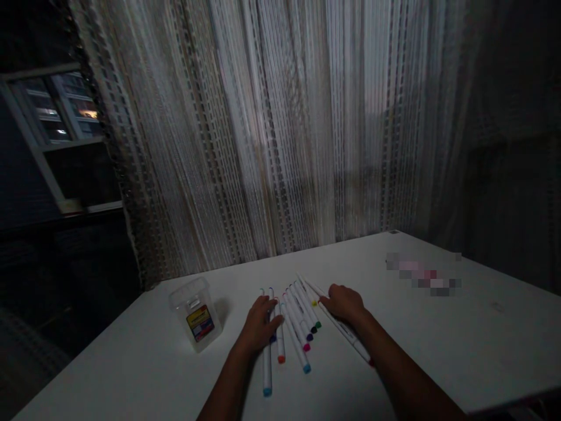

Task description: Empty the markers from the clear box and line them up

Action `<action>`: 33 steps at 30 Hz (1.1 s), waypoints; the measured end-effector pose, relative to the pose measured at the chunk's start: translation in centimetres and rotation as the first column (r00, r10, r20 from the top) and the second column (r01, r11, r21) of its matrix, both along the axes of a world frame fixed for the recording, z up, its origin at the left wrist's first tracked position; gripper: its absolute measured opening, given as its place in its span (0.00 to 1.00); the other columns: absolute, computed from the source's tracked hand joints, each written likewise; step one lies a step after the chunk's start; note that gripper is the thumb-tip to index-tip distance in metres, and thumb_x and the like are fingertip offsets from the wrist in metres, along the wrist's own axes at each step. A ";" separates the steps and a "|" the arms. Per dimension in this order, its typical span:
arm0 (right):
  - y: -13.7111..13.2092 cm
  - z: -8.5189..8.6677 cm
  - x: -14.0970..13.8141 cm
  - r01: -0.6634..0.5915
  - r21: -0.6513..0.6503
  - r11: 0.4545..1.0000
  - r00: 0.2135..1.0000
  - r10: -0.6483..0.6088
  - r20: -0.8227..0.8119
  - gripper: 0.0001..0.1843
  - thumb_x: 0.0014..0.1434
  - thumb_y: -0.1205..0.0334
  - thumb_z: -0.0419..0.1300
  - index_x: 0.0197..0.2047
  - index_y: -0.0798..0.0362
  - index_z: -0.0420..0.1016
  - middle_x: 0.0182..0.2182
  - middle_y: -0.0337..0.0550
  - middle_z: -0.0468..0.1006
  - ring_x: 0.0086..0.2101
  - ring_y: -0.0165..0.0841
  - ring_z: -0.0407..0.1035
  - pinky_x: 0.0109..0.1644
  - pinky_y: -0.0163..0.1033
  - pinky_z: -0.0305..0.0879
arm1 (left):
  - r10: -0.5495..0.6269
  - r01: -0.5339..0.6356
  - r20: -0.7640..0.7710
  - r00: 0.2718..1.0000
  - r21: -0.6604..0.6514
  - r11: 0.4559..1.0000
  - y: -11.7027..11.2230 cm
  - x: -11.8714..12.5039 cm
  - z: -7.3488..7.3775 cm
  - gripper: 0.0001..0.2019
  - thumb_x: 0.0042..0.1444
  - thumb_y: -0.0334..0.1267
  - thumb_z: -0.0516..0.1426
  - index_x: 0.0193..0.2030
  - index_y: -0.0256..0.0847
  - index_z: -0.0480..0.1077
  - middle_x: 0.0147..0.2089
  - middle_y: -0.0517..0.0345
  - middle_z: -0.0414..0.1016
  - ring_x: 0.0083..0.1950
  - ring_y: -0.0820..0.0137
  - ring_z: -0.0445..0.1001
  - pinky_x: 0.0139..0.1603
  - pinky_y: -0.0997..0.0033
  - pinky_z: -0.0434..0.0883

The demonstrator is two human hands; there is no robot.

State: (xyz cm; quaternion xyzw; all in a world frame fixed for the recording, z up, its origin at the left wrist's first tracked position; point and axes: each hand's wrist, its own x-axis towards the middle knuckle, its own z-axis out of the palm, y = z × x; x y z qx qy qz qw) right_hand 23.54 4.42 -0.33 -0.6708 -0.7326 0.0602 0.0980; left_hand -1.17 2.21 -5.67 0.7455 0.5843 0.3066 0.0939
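Several white markers with coloured caps lie roughly side by side on a white table (307, 394). My left hand (258, 324) rests over the left end of the row, thumb and fingers apart. Beneath it are a light-blue-capped marker (267, 371) and an orange-capped marker (281, 345). My right hand (345, 303) is closed at the far end of a red-capped marker (350, 336), which slants towards my forearm. Between the hands lie a pink-capped marker (300, 333), a green-capped marker (312, 316) and others. My right fingertips are partly hidden.
A clear plastic container (204, 321) with a yellow and dark label stands left of the markers. A blurred-out pinkish item (421, 273) lies at the right. String curtains (272, 134) hang behind the table's far edge. A window (61, 117) shows at the left.
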 end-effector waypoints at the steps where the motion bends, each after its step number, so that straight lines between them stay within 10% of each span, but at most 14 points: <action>1: 0.0 0.0 0.0 0.020 0.011 1.000 1.000 -0.020 0.000 0.21 0.56 0.52 0.48 0.44 0.57 0.71 0.40 0.56 0.74 0.42 0.41 0.68 0.41 0.42 0.60 | 0.000 0.000 -0.002 1.000 -0.002 1.000 0.0 0.0 0.1 0.23 0.51 0.43 0.54 0.53 0.34 0.66 0.59 0.42 0.59 0.62 0.57 0.52 0.61 0.59 0.52; 6: -0.3 -0.2 -1.2 -0.152 0.223 0.963 0.985 0.165 -0.042 0.19 0.57 0.60 0.47 0.50 0.53 0.67 0.45 0.51 0.70 0.45 0.37 0.64 0.46 0.39 0.56 | 0.000 0.000 -0.002 1.000 -0.009 1.000 -0.1 0.1 0.4 0.23 0.50 0.44 0.55 0.52 0.37 0.66 0.59 0.45 0.60 0.62 0.59 0.53 0.62 0.61 0.51; 11: -0.9 -0.7 -2.5 -0.370 0.242 0.897 0.929 0.363 0.075 0.15 0.56 0.66 0.47 0.35 0.55 0.74 0.39 0.51 0.73 0.44 0.39 0.63 0.46 0.41 0.54 | -0.009 0.008 -0.024 1.000 -0.003 1.000 -0.2 0.1 0.6 0.23 0.50 0.44 0.54 0.52 0.35 0.66 0.58 0.43 0.61 0.62 0.58 0.53 0.62 0.61 0.51; 21: -3.2 2.2 -1.5 -0.189 0.117 0.975 0.982 0.190 -0.002 0.13 0.52 0.56 0.52 0.32 0.54 0.74 0.32 0.49 0.76 0.33 0.37 0.69 0.35 0.37 0.57 | -0.015 0.015 -0.001 1.000 0.012 1.000 0.0 -0.1 0.3 0.23 0.50 0.44 0.54 0.52 0.36 0.67 0.59 0.44 0.61 0.62 0.58 0.54 0.61 0.60 0.53; 26: -6.1 1.0 -0.1 -0.211 -0.052 0.976 0.963 0.217 0.163 0.17 0.46 0.58 0.56 0.38 0.57 0.74 0.35 0.56 0.76 0.38 0.44 0.70 0.38 0.42 0.60 | -0.028 0.028 -0.014 0.999 -0.001 1.000 -0.1 -0.1 0.4 0.24 0.49 0.45 0.54 0.52 0.35 0.66 0.59 0.43 0.61 0.61 0.58 0.54 0.61 0.58 0.52; 33: -1.0 0.4 3.1 -0.032 0.001 0.999 0.986 0.031 0.162 0.16 0.52 0.64 0.50 0.42 0.58 0.72 0.39 0.59 0.74 0.41 0.43 0.69 0.41 0.43 0.61 | -0.002 0.002 0.007 1.000 -0.007 1.000 0.0 -0.1 0.2 0.23 0.49 0.44 0.54 0.52 0.37 0.66 0.59 0.46 0.60 0.63 0.58 0.52 0.62 0.60 0.50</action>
